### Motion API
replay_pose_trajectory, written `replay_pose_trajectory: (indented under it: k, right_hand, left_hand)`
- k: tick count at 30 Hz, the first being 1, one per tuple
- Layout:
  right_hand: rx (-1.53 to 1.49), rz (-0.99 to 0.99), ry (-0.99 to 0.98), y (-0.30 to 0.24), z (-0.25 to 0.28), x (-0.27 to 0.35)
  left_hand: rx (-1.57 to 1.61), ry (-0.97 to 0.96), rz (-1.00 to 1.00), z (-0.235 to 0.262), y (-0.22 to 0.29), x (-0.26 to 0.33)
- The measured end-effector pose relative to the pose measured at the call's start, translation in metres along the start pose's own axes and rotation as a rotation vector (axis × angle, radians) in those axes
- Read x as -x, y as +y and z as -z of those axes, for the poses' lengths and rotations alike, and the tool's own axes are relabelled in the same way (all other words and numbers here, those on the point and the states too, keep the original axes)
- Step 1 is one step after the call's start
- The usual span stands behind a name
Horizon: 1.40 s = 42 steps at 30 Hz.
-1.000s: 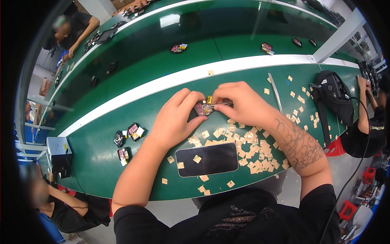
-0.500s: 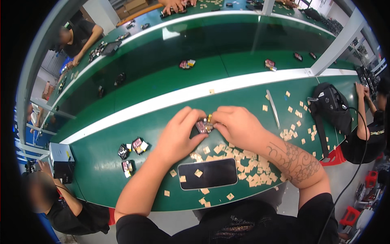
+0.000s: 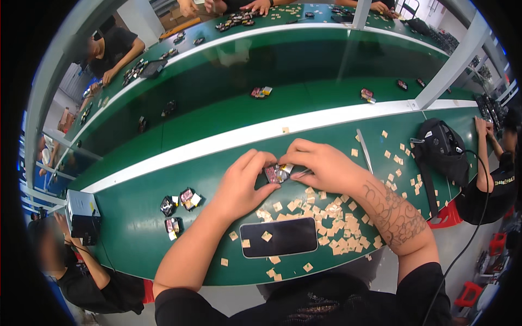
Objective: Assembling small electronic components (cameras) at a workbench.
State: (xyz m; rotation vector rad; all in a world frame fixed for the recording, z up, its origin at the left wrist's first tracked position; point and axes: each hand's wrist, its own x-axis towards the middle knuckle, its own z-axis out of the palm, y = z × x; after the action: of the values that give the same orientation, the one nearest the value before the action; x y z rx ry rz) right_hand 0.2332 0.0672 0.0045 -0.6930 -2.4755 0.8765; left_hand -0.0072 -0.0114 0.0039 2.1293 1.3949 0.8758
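A small electronic module (image 3: pixel 275 173), dark with a reddish circuit board and silver and white parts, is between my two hands above the green table. My left hand (image 3: pixel 246 178) grips it from the left, thumb below and fingers curled over the far side. My right hand (image 3: pixel 315 165) pinches at its right edge with the fingertips. A thin silvery piece (image 3: pixel 302 173) shows under the right fingers; what it is I cannot make out. Just nearer lies a black phone (image 3: pixel 280 245) with a few tan squares on its screen. Many small tan square pieces (image 3: pixel 345 231) lie scattered to its right.
Left of my forearm sit several similar modules (image 3: pixel 190 199). Silver tweezers (image 3: pixel 364 150) lie at the right, near a black bag (image 3: pixel 443 149). A white ledge (image 3: pixel 217 142) borders the green conveyor belt (image 3: pixel 217 111), which carries more modules. Co-workers sit around; a grey post (image 3: pixel 454 65) rises at right.
The module's silver and white parts now face up more. My right fingers have shifted around its edge, and a silvery piece shows under them. Modules on the belt have moved slightly right.
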Motion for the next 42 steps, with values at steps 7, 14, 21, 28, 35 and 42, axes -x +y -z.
replay_pose_trajectory:
  k: [7,14,21,28,35,42]
  right_hand:
    - [-0.028,0.028,0.025,0.008,-0.003,0.0]
    - [-0.189,-0.097,0.065,0.0,-0.005,-0.004]
    - [-0.245,-0.153,-0.064,-0.001,0.009,-0.004]
    - [-0.044,-0.138,0.095,-0.015,-0.006,0.001]
    - [0.0,-0.123,0.116,-0.021,-0.021,-0.002]
    - [-0.101,-0.107,0.127,-0.018,-0.023,0.002]
  left_hand:
    - [0.017,0.003,-0.003,-0.002,-0.001,-0.001]
    - [-0.091,-0.033,-0.058,0.0,-0.001,0.002]
    - [-0.174,-0.041,-0.127,-0.001,-0.001,0.002]
    - [-0.194,-0.027,-0.147,-0.001,-0.001,0.001]
    - [-0.194,-0.032,-0.184,0.0,-0.004,0.001]
    - [-0.14,-0.015,-0.18,0.002,-0.007,0.001]
